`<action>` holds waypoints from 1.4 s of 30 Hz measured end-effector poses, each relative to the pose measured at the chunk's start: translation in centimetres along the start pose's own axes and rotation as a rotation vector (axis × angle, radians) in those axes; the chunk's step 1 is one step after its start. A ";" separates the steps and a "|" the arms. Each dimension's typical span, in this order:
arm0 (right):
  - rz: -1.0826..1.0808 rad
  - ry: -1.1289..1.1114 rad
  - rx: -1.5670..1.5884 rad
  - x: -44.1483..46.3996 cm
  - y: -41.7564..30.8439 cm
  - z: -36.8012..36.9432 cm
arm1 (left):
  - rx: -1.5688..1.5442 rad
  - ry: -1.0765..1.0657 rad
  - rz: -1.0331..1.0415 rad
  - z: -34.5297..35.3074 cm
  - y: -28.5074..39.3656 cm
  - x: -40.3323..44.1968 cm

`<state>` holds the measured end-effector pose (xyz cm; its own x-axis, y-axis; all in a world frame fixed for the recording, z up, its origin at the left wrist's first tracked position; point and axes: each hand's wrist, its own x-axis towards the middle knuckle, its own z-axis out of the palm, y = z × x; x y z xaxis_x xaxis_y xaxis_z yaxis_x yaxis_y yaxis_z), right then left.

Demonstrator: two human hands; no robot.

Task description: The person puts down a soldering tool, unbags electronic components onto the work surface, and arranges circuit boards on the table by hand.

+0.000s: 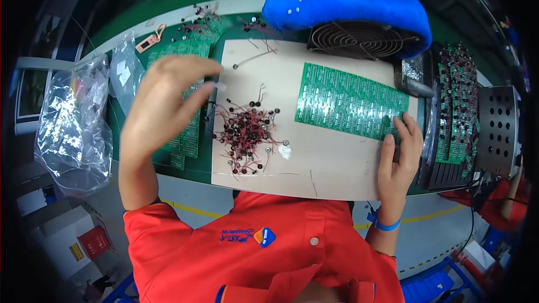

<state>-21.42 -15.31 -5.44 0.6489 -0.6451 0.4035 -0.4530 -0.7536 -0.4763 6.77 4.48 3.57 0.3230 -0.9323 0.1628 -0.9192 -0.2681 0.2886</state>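
right of centre in the frame, one green board (348,101) is laid flat on the pale mat (342,174). no wired parts seen on it, so filling looks undone; loose wired parts (247,132) are left heaped at centre left. boards with wired parts (456,106), stacked at far right, look done. long axis is run left to right, dipping rightward; no front end can be told. lower right corner is touched by right hand (407,160), fingers loosely spread. left hand (168,92), left of heap: narrow pinch gap, contents can't be told.
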 end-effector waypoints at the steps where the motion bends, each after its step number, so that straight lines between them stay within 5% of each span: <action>1: -0.020 0.007 0.016 0.0 -0.1 0.2 | -0.008 -0.076 -0.038 0.4 0.1 -0.4; 16: -0.198 0.227 0.103 -0.7 0.3 -1.3 | 0.340 0.296 0.120 7.2 -1.8 4.0; 25: -0.215 0.270 0.186 -1.0 0.5 -1.3 | 0.476 0.315 0.262 6.6 -1.4 4.3; 31: -0.226 0.246 0.200 -1.8 0.5 -1.7 | 0.527 0.272 0.110 5.0 -0.5 2.6; 39: -0.235 0.216 0.427 -3.4 2.2 0.1 | 0.466 0.671 -0.160 2.1 -0.8 -5.5; 42: -0.201 0.158 0.428 -3.5 2.3 -0.2 | 0.586 0.838 -0.407 -2.0 -4.1 -10.0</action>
<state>-24.83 -14.82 -7.75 0.5819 -0.5290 0.6177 -0.0155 -0.7667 -0.6418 7.81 15.40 2.67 0.4733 -0.3468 0.8097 -0.6019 -0.7985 0.0098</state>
